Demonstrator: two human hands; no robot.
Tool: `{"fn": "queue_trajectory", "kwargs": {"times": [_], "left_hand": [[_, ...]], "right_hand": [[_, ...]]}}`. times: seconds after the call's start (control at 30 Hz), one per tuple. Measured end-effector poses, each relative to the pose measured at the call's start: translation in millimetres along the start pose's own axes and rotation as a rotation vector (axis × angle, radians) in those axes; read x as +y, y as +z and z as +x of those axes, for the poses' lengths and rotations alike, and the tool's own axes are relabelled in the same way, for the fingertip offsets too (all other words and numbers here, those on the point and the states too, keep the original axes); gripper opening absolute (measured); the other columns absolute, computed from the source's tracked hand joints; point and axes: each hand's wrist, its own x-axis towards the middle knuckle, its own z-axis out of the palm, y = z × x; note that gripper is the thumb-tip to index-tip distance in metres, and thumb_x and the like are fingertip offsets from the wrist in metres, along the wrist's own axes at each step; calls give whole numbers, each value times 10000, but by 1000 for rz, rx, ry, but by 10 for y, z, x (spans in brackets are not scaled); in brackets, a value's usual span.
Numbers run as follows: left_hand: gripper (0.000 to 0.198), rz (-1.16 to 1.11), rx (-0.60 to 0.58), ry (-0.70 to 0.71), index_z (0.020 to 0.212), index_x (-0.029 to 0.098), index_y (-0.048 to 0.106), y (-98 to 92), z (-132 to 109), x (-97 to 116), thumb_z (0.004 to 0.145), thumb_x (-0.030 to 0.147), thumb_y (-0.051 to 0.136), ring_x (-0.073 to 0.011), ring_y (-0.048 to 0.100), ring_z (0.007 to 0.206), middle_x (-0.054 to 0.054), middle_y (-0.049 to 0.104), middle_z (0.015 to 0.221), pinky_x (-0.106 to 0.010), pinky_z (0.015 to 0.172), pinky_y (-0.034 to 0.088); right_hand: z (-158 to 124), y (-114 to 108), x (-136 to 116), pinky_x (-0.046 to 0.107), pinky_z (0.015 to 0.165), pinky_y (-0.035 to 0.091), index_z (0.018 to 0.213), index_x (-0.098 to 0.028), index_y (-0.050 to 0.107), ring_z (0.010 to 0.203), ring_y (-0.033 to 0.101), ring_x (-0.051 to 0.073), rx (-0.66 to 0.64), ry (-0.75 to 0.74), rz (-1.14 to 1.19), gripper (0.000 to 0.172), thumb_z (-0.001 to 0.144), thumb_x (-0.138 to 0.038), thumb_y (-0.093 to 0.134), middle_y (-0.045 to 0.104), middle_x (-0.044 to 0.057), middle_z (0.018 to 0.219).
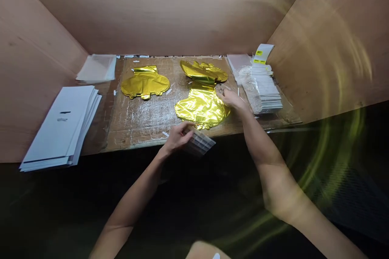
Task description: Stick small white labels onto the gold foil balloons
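Observation:
My left hand (179, 136) is closed on a flat clear plastic packet (199, 142) with rows of dark print, held over the table's front edge. Crumpled gold foil (200, 107) lies just beyond it, with more folded gold foil pieces (203, 72) behind. At the foil's right edge my right hand (229, 98) is low over the table, its fingers drawn together. A small greyish see-through thing shows at its fingertips, too unclear to name. To the left lies another stack of gold foil shapes (145, 83) with rounded outlines.
White sheets or envelopes (60, 121) overhang the table's left front edge, with clear plastic sleeves (97, 68) behind. On the right stand stacked white cards (268, 93), a clear plastic bag (251, 85) and yellow-labelled white paper (263, 53). Wooden panels (170, 12) enclose the table.

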Motion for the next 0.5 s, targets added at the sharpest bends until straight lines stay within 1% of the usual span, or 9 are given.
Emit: {"fn": "queue_trajectory", "kwargs": {"times": [0.07,0.13,0.23,0.27,0.3,0.33,0.4,0.43,0.5], "left_hand": [[371,-166,170,-111,1193,186,708,-82,-10,15,856,337,746,-204,762,864,-70,799,1000,-314,779,609],[454,-307,302,-181,1196,172,685,-174,-16,53,818,395,804,-163,716,741,-42,771,930,-277,694,591],[515,-375,401,-196,1203,170,680,-269,-33,155,787,423,848,-139,688,706,-39,763,939,-259,668,588],[510,-366,420,-187,1196,170,685,-280,-44,195,787,425,851,-136,688,715,-44,764,956,-256,673,590],[498,-352,435,-176,1185,169,691,-281,-56,233,790,426,853,-135,690,726,-50,765,973,-253,679,591],[486,-340,447,-165,1173,168,696,-275,-68,266,792,426,853,-134,693,737,-55,766,989,-252,688,594],[487,-335,457,-152,1177,168,694,-249,-90,310,798,429,854,-142,706,758,-57,769,994,-261,709,605],[497,-346,450,-157,1188,169,690,-236,-97,319,801,435,854,-149,713,761,-55,771,979,-271,713,611],[489,-368,418,-188,1165,168,692,-214,-100,315,808,460,855,-159,712,726,-42,765,907,-283,685,611]], "right_hand": [[-155,143,13,405,928,496,1258,-84,660,1160,697,383,-8,-63,-18,549,1105,-571,458,718,293,1292],[-317,213,-30,433,947,492,1287,-74,645,1166,677,394,63,-107,-51,547,1100,-556,463,707,299,1287],[-587,230,-199,448,976,487,1304,-73,641,1177,650,373,289,-211,12,504,1090,-509,507,682,289,1320],[-685,228,-277,428,960,496,1299,-89,648,1142,660,342,287,-289,97,475,1085,-495,523,696,260,1303],[-781,230,-359,396,924,509,1285,-112,660,1078,677,302,216,-390,205,441,1076,-483,548,723,217,1254],[-873,239,-442,358,871,515,1255,-135,676,993,687,259,100,-496,314,398,1062,-468,575,752,166,1173],[-1026,276,-588,297,774,495,1149,-163,711,835,663,193,-91,-657,464,290,1033,-411,615,766,76,981],[-1081,304,-643,280,744,476,1094,-168,722,789,641,174,-122,-703,497,241,1020,-374,623,752,48,909],[-1141,368,-707,265,717,442,1027,-170,737,750,606,154,-96,-738,517,185,1005,-306,614,723,21,836]]}}
